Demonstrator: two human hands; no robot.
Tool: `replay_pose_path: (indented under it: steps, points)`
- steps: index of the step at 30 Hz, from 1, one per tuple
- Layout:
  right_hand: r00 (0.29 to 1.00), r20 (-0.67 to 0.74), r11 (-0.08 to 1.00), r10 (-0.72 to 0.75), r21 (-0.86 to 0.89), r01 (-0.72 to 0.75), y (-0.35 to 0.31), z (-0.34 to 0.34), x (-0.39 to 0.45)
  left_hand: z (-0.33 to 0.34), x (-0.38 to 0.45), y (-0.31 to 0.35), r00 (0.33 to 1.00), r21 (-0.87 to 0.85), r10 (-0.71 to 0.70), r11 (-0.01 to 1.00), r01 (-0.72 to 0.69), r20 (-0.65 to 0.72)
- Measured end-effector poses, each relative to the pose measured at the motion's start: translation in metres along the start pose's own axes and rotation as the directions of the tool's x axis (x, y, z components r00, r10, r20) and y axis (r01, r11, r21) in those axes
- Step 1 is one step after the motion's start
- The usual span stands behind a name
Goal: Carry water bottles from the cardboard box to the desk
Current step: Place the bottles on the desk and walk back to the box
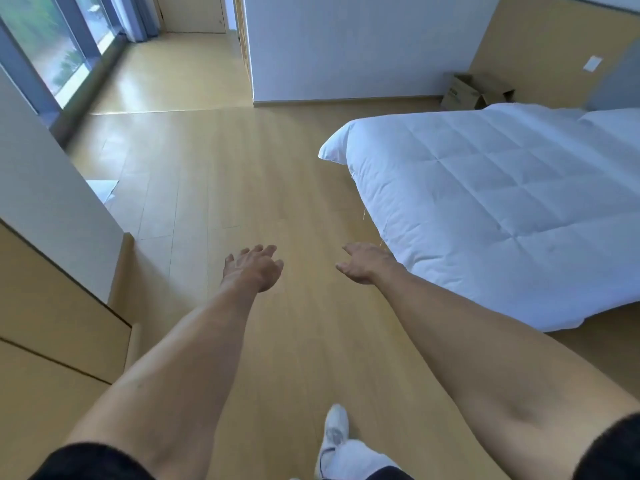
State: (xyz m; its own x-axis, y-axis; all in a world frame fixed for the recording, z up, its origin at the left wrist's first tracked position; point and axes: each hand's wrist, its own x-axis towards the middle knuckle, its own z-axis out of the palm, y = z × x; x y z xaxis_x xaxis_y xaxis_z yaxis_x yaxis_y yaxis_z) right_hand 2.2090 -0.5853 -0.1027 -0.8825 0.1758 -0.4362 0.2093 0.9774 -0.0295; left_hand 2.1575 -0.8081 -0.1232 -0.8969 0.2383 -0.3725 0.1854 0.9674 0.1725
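While both arms reach forward over the wooden floor, the left hand and right hand hold nothing, fingers loose; the cardboard box sits open-topped by the far wall, beyond the bed.

Bedroom in a home/apt: bed w/ white quilted duvet, wood-look floor, floor-length window.
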Motion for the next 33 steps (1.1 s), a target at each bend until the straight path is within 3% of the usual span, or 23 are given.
replay_pose_path:
  steps: [9,22,33]
  points:
    - [0.998,-0.011,0.997,-0.056,0.046,0.056,-0.017,-0.063,0.177,-0.060,0.164,-0.017,0.999,0.049,-0.045,0.998,0.046,-0.031]
    - [0.989,-0.024,0.989,-0.143,0.025,0.143,-0.040,-0.200,0.414,-0.178,0.386,-0.017,0.988,-0.012,-0.133,0.991,0.132,-0.076]
    - [0.995,-0.033,0.996,-0.092,0.005,0.092,-0.059,-0.275,0.613,-0.242,0.606,-0.035,0.998,-0.024,-0.038,0.999,0.037,-0.055]
